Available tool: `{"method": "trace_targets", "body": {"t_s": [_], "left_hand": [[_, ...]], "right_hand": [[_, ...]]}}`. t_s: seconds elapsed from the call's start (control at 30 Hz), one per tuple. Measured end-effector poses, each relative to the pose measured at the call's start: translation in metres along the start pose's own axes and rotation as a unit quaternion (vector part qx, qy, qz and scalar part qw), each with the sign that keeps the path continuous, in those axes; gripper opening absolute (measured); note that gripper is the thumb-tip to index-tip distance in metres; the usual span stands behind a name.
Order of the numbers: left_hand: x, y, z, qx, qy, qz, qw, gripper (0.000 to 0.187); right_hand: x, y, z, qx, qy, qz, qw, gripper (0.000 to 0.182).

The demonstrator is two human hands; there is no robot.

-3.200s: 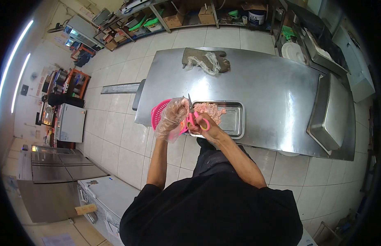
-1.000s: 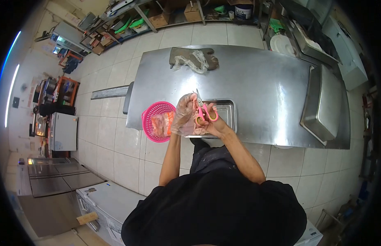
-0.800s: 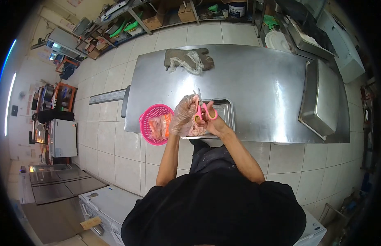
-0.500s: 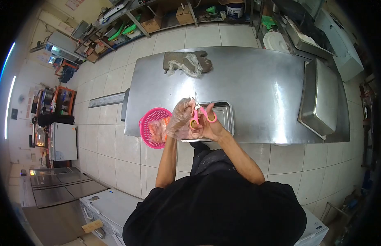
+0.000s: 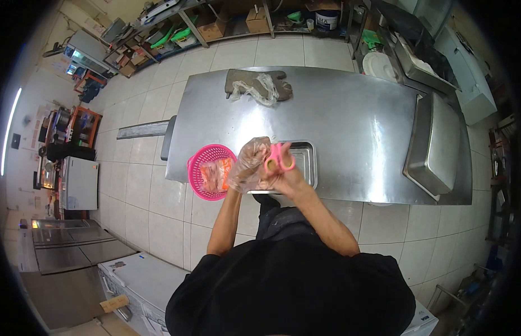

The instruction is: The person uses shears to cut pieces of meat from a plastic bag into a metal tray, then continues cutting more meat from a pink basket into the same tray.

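Note:
My right hand (image 5: 293, 183) is closed around pink-and-yellow-handled scissors (image 5: 279, 158), its fingers slightly blurred. The handles are close together, and the blades are hard to make out. Beside it, my left hand (image 5: 252, 162) is wrapped in clear, crinkled plastic with its fingers curled; what it grips, if anything, is hidden. Both hands are above a shallow metal tray (image 5: 313, 168) at the table's near edge. To the left sits a pink perforated basket (image 5: 194, 159) holding plastic packs (image 5: 214, 175) with pinkish contents and orange print.
On the steel table (image 5: 350, 134), a grey oven mitt (image 5: 238, 81) with crumpled clear plastic (image 5: 263, 89) lies at the far side. A large metal pan (image 5: 434, 148) sits at the right end. A metal bar (image 5: 141, 130) juts from the left edge.
The scissors' handles have come closer together, and the blades that pointed up and away no longer show clearly. My hands stay over the tray. The whole view has shifted slightly.

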State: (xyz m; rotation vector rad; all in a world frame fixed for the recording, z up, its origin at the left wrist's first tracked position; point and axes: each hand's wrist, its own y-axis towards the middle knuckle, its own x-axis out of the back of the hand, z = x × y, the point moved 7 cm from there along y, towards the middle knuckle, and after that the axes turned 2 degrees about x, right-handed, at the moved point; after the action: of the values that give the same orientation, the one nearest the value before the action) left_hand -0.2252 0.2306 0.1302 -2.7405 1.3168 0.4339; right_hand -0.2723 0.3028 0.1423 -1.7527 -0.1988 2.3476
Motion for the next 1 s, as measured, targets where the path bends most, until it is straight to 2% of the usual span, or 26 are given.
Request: {"method": "trace_targets", "body": {"t_s": [0.03,0.07,0.1,0.13,0.2,0.23,0.27,0.37,0.47,0.5,0.63,0.73,0.8,0.83,0.93,1.0], "left_hand": [[-0.006,-0.005,0.005,0.019,-0.005,-0.008,1.0,0.015],[-0.009,-0.006,0.009,0.039,-0.007,-0.012,0.999,0.018],[0.029,-0.008,0.064,0.05,0.036,0.031,0.998,0.025],[0.025,-0.006,0.065,0.047,0.171,0.049,0.983,0.025],[0.014,0.004,0.069,0.04,0.426,0.083,0.9,0.028],[0.013,0.003,0.079,0.059,0.439,0.059,0.894,0.03],[0.011,0.003,0.09,0.076,0.452,0.033,0.888,0.032],[0.028,0.008,0.127,0.12,0.436,-0.053,0.89,0.038],[0.057,0.004,0.142,0.14,0.334,-0.14,0.921,0.046],[0.059,0.003,0.137,0.134,0.284,-0.15,0.938,0.049],[0.033,-0.001,0.086,0.095,0.051,-0.099,0.989,0.055],[-0.002,-0.01,0.041,0.095,-0.034,-0.061,0.993,0.053],[-0.008,-0.012,0.024,0.069,0.068,-0.052,0.994,0.052],[-0.011,-0.013,0.017,0.055,0.117,-0.048,0.99,0.051],[-0.017,-0.02,-0.014,-0.01,0.285,-0.062,0.957,0.052],[-0.02,-0.022,-0.032,-0.03,0.371,-0.072,0.925,0.053]], "right_hand": [[-0.009,0.003,0.012,0.02,0.026,0.12,0.992,0.053],[-0.004,0.002,0.024,0.033,-0.017,0.14,0.989,0.053],[-0.019,-0.007,0.042,0.049,-0.057,0.159,0.984,0.053],[-0.026,-0.015,0.056,0.065,-0.095,0.175,0.978,0.054],[-0.012,-0.028,0.08,0.15,-0.183,0.144,0.961,0.051],[-0.003,-0.036,0.089,0.184,-0.228,0.127,0.948,0.05],[0.013,-0.037,0.095,0.174,-0.24,0.098,0.95,0.049],[0.068,-0.037,0.1,0.149,-0.276,-0.009,0.949,0.041],[0.133,-0.05,0.083,0.099,-0.422,-0.125,0.892,0.033],[0.16,-0.055,0.072,0.027,-0.471,-0.154,0.868,0.027],[0.172,-0.066,0.01,-0.043,-0.417,-0.035,0.907,0.032],[0.153,-0.056,-0.018,-0.084,-0.327,0.057,0.94,0.036],[0.14,-0.044,-0.024,-0.126,-0.25,0.092,0.956,0.041],[0.136,-0.035,-0.028,-0.097,-0.257,0.122,0.954,0.044],[0.117,-0.016,-0.021,-0.03,-0.319,0.102,0.942,0.045],[0.108,-0.011,-0.032,-0.037,-0.335,0.076,0.938,0.042]]}}
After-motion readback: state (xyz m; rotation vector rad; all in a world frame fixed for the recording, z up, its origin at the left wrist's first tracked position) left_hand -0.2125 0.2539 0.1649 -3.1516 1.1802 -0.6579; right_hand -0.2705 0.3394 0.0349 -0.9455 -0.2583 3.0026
